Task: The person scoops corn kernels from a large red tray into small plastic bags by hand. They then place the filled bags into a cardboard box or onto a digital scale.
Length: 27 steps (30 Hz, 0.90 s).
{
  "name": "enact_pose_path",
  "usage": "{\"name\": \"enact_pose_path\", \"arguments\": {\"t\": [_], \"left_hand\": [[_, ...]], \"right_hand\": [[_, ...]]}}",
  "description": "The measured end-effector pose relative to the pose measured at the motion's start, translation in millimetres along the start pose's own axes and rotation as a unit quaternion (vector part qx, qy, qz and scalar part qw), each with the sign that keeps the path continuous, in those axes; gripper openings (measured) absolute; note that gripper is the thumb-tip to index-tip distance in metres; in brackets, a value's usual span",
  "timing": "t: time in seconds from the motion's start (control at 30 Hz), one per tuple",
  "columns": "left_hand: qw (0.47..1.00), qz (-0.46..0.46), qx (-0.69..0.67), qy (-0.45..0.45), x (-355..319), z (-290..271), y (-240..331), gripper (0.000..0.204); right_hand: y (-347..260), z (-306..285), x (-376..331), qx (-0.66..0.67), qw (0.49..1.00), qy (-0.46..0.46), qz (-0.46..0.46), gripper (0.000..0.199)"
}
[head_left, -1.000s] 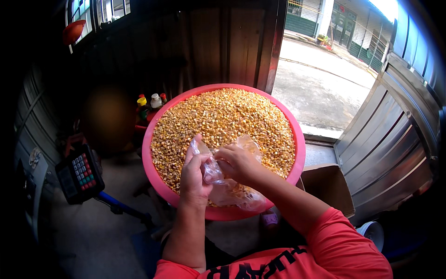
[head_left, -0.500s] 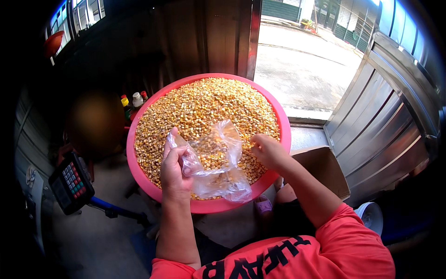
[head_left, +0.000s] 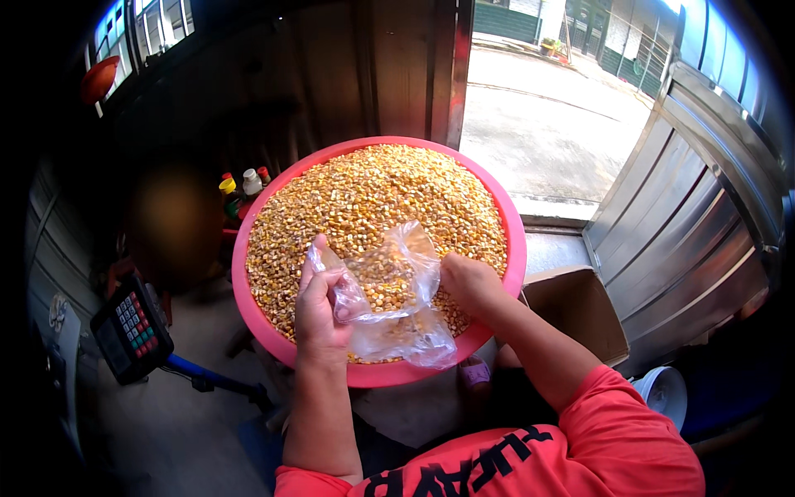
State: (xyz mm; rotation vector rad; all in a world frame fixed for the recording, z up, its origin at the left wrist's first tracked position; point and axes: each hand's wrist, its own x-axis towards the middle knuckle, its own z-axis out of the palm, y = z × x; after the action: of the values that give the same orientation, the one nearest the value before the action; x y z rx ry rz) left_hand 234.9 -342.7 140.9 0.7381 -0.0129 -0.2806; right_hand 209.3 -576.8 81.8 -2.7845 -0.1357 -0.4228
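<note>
One round pink plastic basin (head_left: 248,290) holds dried yellow corn kernels (head_left: 373,190) too many to count. One clear thin plastic bag (head_left: 393,306) lies over it. Three small capped bottles (head_left: 243,186) stand beside the basin. One brown cardboard box (head_left: 580,311), one black weighing scale with coloured keys (head_left: 132,327) and two bare hands are in view.

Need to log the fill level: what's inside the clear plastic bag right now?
Some corn kernels show through the clear plastic bag, held by the left hand. The right hand sits at its opening. The bag's crumpled lower folds blur the rest, so the amount is unclear.
</note>
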Motion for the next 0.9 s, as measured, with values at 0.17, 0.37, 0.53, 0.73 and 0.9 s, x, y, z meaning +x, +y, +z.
{"name": "enact_pose_path", "arguments": {"t": [0.17, 0.37, 0.53, 0.73, 0.9], "left_hand": [[1.0, -0.003, -0.004, -0.011, 1, -2, -2, 0.059], [1.0, 0.021, -0.005, -0.001, 2, -2, -3, 0.059], [1.0, 0.017, -0.008, -0.018, 0, -6, 0, 0.059], [1.0, 0.017, -0.009, 0.004, 4, -12, 4, 0.062], [1.0, -0.003, -0.018, -0.001, -3, -6, 4, 0.061]], "right_hand": [[-19, -34, 22, 0.228, 0.963, 0.142, 0.017, 0.022], [-104, -50, 49, 0.308, 0.944, 0.097, -0.061, 0.022], [-96, -1, 55, 0.255, 0.962, 0.006, -0.094, 0.023], [-74, -16, 43, 0.286, 0.937, 0.109, -0.168, 0.009], [-33, -30, 22, 0.259, 0.941, 0.214, -0.028, 0.011]]}}
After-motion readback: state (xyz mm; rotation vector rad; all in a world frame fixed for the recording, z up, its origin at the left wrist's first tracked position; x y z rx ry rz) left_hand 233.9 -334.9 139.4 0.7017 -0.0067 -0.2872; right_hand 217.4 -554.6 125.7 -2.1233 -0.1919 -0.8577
